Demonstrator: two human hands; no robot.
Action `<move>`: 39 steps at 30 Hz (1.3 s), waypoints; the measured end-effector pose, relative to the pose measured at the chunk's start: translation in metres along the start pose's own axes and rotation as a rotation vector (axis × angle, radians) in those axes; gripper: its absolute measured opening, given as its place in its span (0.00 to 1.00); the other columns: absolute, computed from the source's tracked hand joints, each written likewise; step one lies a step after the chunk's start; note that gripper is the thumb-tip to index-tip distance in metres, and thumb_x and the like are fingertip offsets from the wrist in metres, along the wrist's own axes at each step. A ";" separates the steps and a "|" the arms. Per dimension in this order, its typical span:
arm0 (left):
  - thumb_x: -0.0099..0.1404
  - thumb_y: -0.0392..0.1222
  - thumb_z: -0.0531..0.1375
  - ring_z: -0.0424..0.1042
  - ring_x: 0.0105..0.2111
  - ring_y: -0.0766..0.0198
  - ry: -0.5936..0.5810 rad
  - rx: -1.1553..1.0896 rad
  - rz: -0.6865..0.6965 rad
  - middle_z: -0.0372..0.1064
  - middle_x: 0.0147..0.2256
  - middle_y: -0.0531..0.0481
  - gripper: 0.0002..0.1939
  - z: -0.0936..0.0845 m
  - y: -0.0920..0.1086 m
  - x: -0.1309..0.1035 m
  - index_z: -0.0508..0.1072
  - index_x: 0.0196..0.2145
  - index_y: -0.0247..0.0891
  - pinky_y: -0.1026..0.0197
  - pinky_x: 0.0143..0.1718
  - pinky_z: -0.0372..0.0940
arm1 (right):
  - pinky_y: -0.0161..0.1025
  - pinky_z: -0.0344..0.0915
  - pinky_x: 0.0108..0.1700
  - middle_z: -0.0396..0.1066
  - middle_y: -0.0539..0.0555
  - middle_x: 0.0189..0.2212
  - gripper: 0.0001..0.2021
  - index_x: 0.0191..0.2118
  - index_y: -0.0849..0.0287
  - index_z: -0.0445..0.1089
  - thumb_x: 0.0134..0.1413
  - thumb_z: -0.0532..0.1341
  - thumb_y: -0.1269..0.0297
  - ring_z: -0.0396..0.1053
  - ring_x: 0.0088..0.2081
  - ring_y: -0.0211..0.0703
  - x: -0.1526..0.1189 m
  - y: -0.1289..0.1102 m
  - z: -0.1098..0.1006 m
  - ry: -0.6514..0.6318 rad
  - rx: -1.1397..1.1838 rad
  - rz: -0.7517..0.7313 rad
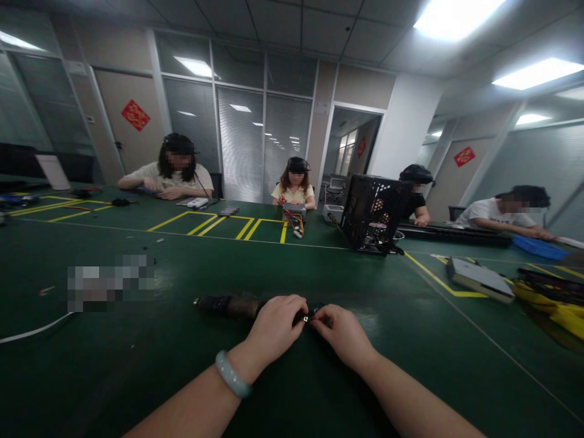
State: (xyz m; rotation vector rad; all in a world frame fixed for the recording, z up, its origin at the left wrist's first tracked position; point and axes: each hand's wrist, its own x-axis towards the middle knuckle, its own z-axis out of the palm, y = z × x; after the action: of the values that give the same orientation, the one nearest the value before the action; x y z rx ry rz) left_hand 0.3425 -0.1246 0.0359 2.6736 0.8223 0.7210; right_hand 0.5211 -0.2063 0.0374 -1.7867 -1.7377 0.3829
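Note:
A long dark cylindrical tool (241,306) lies across the green table, its metal tip pointing left. My left hand (279,322) is closed over the right part of this tool, with a pale bangle on the wrist. Between my hands a small brass-coloured metal piece (305,319) shows beside the left fingertips. My right hand (340,331) is closed in a pinch at the tool's right end, close to a small dark part. What the right fingertips pinch is too small to make out.
Ahead on the green table (191,353) stand a black computer case (371,213) and a power supply (294,213) with wires. A silver box (481,280) and yellow-black items (554,304) lie right. A white cable (41,331) lies left. Several people sit beyond.

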 end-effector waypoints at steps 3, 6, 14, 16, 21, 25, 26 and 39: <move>0.61 0.35 0.60 0.69 0.47 0.58 -0.006 -0.009 0.008 0.71 0.45 0.53 0.10 -0.001 0.000 0.000 0.70 0.40 0.45 0.52 0.51 0.61 | 0.34 0.62 0.39 0.74 0.50 0.35 0.05 0.34 0.56 0.75 0.57 0.61 0.65 0.70 0.36 0.40 0.000 0.001 0.001 0.002 0.002 -0.005; 0.61 0.35 0.60 0.69 0.45 0.58 -0.010 0.001 0.020 0.71 0.43 0.53 0.08 -0.002 0.001 0.000 0.70 0.39 0.43 0.52 0.50 0.61 | 0.34 0.61 0.38 0.74 0.50 0.34 0.05 0.34 0.56 0.75 0.57 0.61 0.65 0.70 0.36 0.40 0.001 0.002 0.002 -0.001 0.001 0.002; 0.63 0.37 0.59 0.69 0.44 0.59 -0.025 0.026 0.007 0.71 0.42 0.53 0.06 -0.004 0.004 -0.001 0.70 0.39 0.43 0.53 0.49 0.61 | 0.34 0.62 0.37 0.74 0.49 0.34 0.05 0.35 0.55 0.75 0.57 0.61 0.64 0.70 0.35 0.39 0.002 0.006 0.004 0.000 0.007 0.002; 0.63 0.37 0.59 0.69 0.44 0.59 -0.030 0.026 0.003 0.71 0.42 0.53 0.06 -0.005 0.004 0.000 0.70 0.39 0.43 0.54 0.48 0.61 | 0.34 0.62 0.37 0.74 0.49 0.34 0.05 0.35 0.54 0.75 0.57 0.61 0.64 0.70 0.35 0.39 0.002 0.006 0.004 -0.003 0.006 0.009; 0.64 0.39 0.59 0.69 0.42 0.59 -0.043 0.024 -0.005 0.71 0.40 0.52 0.05 -0.006 0.005 0.002 0.70 0.39 0.43 0.54 0.46 0.61 | 0.34 0.62 0.37 0.73 0.49 0.34 0.05 0.35 0.54 0.75 0.57 0.61 0.63 0.70 0.35 0.40 0.002 0.004 0.002 -0.025 0.011 0.014; 0.64 0.39 0.59 0.69 0.41 0.59 -0.043 0.024 -0.012 0.71 0.39 0.53 0.05 -0.005 0.005 0.001 0.70 0.39 0.43 0.54 0.45 0.61 | 0.35 0.63 0.37 0.73 0.49 0.35 0.06 0.35 0.53 0.75 0.58 0.60 0.63 0.70 0.35 0.40 0.003 0.006 0.003 -0.025 0.011 0.014; 0.64 0.39 0.59 0.69 0.41 0.59 -0.042 0.021 -0.012 0.71 0.39 0.54 0.05 -0.005 0.004 0.001 0.70 0.39 0.43 0.54 0.45 0.61 | 0.35 0.63 0.37 0.73 0.49 0.34 0.06 0.35 0.53 0.75 0.58 0.60 0.63 0.70 0.35 0.40 0.004 0.006 0.003 -0.026 0.011 0.014; 0.64 0.42 0.60 0.69 0.41 0.58 -0.040 0.051 0.009 0.72 0.40 0.52 0.04 -0.002 0.002 0.004 0.72 0.38 0.42 0.54 0.45 0.60 | 0.35 0.62 0.38 0.73 0.50 0.35 0.06 0.34 0.54 0.74 0.57 0.60 0.64 0.70 0.36 0.41 0.004 0.006 0.002 -0.031 0.001 0.008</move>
State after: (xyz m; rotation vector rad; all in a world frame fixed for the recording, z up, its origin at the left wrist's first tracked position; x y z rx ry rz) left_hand 0.3455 -0.1237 0.0401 2.7290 0.8296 0.6547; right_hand 0.5252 -0.2015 0.0326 -1.7965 -1.7516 0.4171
